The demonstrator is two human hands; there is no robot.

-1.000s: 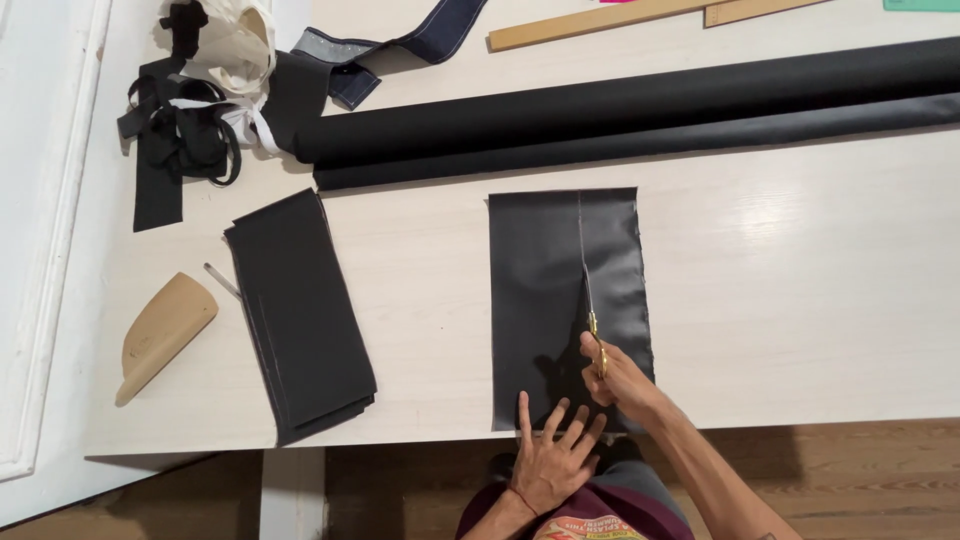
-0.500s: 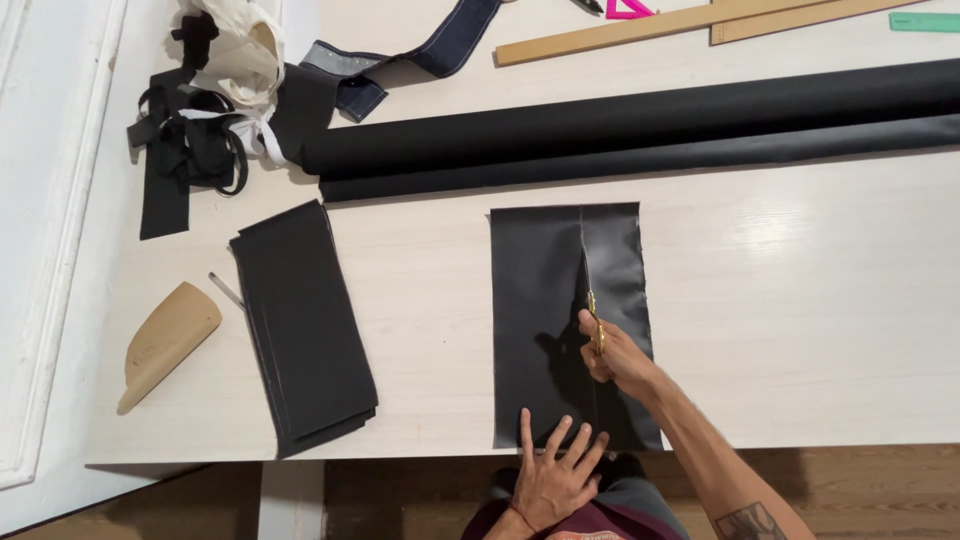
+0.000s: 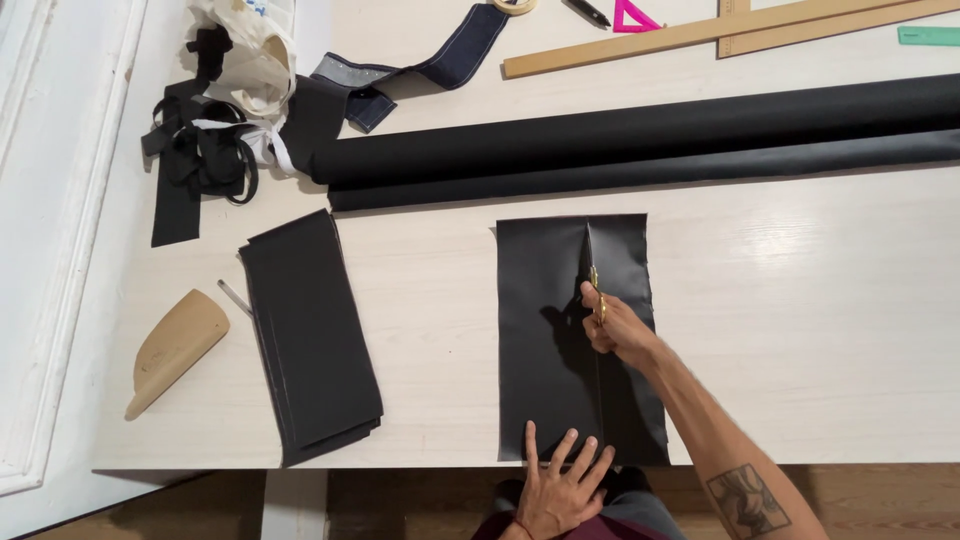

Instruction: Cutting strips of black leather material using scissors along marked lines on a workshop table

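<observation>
A rectangular sheet of black fabric (image 3: 545, 340) lies flat at the near edge of the pale wooden table (image 3: 800, 320), its long axis running straight away from the person. The right hand (image 3: 615, 328) is closed on gold-handled scissors (image 3: 597, 292) midway up the sheet, blades pointing toward the far edge. The left hand (image 3: 562, 485) presses open-palmed, fingers spread, on the sheet's near edge, left of the cut line, well apart from the right.

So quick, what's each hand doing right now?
Left hand: open, flat on the black fabric sheet.
Right hand: closed on gold scissors.
</observation>
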